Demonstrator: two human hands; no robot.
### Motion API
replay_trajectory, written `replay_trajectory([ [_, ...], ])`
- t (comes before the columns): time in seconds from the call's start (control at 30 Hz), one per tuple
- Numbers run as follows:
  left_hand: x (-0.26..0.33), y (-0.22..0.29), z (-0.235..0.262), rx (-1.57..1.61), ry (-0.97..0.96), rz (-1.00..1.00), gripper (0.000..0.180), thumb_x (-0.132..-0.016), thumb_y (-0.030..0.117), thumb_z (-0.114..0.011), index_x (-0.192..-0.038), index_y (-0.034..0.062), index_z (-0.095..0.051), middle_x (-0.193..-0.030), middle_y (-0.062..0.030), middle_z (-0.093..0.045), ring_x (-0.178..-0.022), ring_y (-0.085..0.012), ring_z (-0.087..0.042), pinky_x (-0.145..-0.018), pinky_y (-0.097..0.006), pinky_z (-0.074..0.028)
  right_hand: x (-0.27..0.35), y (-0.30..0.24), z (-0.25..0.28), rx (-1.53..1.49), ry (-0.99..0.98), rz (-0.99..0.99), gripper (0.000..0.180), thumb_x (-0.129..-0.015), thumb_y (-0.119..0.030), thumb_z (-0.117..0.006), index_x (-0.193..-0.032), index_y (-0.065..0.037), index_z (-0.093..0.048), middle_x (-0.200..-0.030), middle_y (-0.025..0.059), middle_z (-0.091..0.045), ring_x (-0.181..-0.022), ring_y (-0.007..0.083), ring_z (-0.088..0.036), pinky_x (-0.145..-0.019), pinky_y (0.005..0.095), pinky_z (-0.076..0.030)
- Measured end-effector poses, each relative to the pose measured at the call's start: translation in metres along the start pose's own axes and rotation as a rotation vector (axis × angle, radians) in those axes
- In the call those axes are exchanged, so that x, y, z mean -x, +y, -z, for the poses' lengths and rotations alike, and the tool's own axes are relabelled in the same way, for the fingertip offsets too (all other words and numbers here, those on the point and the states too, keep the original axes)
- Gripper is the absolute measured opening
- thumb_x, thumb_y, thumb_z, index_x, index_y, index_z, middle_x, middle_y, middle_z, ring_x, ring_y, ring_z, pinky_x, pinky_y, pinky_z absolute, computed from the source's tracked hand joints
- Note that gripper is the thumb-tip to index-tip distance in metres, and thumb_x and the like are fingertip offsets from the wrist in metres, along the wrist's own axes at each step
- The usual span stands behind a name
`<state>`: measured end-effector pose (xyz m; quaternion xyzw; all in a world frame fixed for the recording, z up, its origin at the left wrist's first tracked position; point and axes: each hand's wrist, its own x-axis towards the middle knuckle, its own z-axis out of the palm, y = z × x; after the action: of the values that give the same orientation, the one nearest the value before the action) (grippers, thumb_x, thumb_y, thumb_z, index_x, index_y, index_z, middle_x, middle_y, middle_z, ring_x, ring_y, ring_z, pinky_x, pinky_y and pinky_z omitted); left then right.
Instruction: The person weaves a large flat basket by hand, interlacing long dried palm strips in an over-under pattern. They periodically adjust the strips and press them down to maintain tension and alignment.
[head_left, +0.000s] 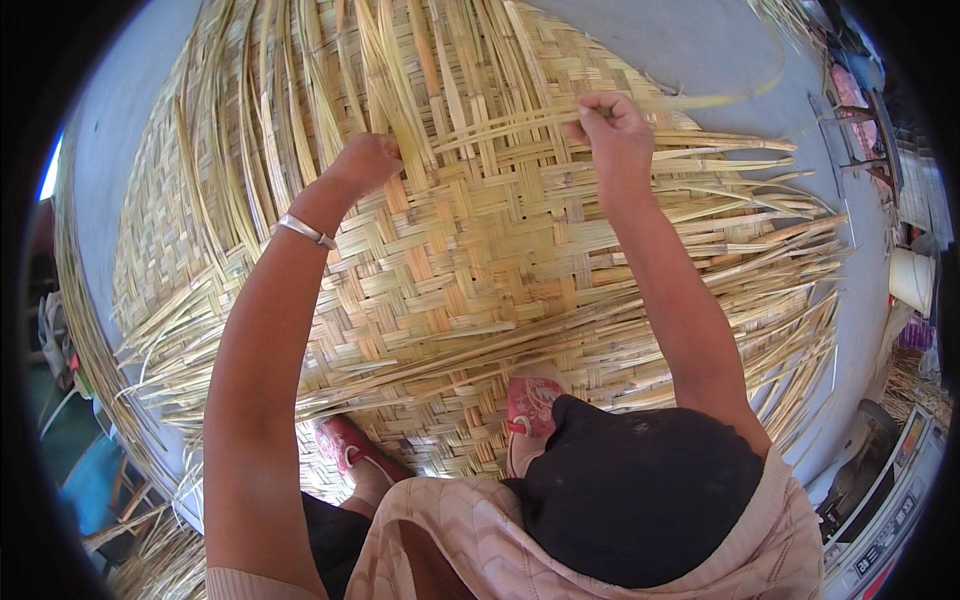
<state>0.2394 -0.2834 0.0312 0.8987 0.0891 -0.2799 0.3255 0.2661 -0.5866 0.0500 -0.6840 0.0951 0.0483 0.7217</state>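
Observation:
A large woven reed mat (400, 290) spreads beneath me, with loose strip ends along its far and right sides. My left hand (368, 163) is closed at the edge of several pale upright reed strips (398, 120) that lie folded back over the weave; its fingertips are partly hidden. To the right, my right hand (615, 130) pinches a long thin reed strip (520, 127) between thumb and fingers. That strip runs crosswise over the mat, and its tail (720, 100) curls off beyond the mat's right edge.
Loose strips (480, 350) lie across the mat just ahead of my red shoes (535, 400), which stand on it. Grey floor (690, 45) surrounds the mat. More strips (85, 270) lie at the left. A white bucket (910, 278) and a cart-like vehicle (885, 500) are at the right.

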Motion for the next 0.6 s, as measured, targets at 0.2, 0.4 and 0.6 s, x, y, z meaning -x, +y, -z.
replay_trajectory([
  [0.2, -0.002, -0.004, -0.003, -0.077, -0.038, -0.014, 0.03, -0.083, 0.013, -0.06, -0.109, 0.001, -0.066, -0.094, -0.0177, -0.068, -0.087, -0.0278, -0.065, -0.082, -0.034, -0.049, 0.002, 0.01, 0.017, -0.068, 0.012, -0.243, 0.01, -0.091, -0.001, -0.054, -0.098, -0.003, -0.061, -0.09, 0.0059, -0.062, -0.075, 0.0121, -0.065, -0.067, 0.0239, -0.055],
  [0.4, 0.007, -0.013, -0.002, 0.067, 0.0, -0.026, 0.028, -0.086, 0.014, -0.059, -0.11, -0.0011, -0.066, -0.099, -0.0178, -0.068, -0.093, -0.0291, -0.064, -0.087, -0.034, -0.048, -0.007, 0.01, 0.021, -0.08, -0.008, -0.241, 0.01, -0.092, -0.003, -0.054, -0.099, -0.003, -0.06, -0.09, 0.0054, -0.061, -0.071, 0.0143, -0.066, -0.065, 0.0248, -0.055],
  [0.6, 0.009, -0.015, -0.019, -0.08, 0.143, -0.224, 0.026, -0.085, 0.012, -0.063, -0.105, -0.0045, -0.066, -0.106, -0.0156, -0.064, -0.096, -0.0272, -0.063, -0.088, -0.034, -0.048, -0.008, 0.019, 0.022, 0.072, -0.003, -0.263, 0.012, -0.092, -0.004, -0.055, -0.103, -0.005, -0.06, -0.088, 0.0037, -0.061, -0.075, 0.0163, -0.067, -0.065, 0.0249, -0.055],
])
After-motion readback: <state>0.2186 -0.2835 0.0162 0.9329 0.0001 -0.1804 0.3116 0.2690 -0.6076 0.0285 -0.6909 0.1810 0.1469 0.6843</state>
